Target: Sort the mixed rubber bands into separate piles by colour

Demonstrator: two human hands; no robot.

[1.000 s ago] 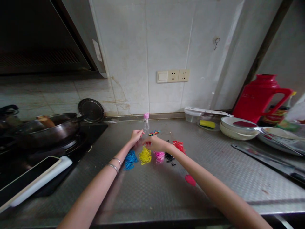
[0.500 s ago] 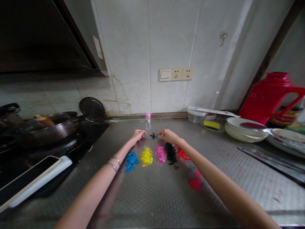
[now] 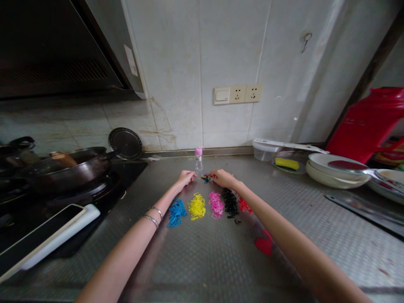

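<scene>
A small mixed heap of coloured rubber bands (image 3: 206, 178) lies between my two hands. My right hand (image 3: 224, 178) reaches in from the right, its fingers pinched together at the heap's edge; what is between the fingertips is too small to make out. Just left of the heap, my left hand (image 3: 186, 178) is closed, with thumb and fingertips together and their contents hidden. Nearer to me sit sorted piles of bands: blue (image 3: 177, 212), yellow (image 3: 197, 206), pink (image 3: 216, 205), black (image 3: 230, 203) and red (image 3: 244, 205), the last partly behind my right forearm.
A clear bottle with a pink cap (image 3: 198, 158) stands behind the heap near the wall. To the left are a pan (image 3: 69, 172) on the stove and a white-edged device (image 3: 59, 240). Bowls (image 3: 336, 174), a yellow sponge (image 3: 286, 163) and a knife (image 3: 366, 212) lie right.
The view has shifted slightly, so the counter things appear a little further right. Both hands stay beside the mixed heap, with little movement of their own.
</scene>
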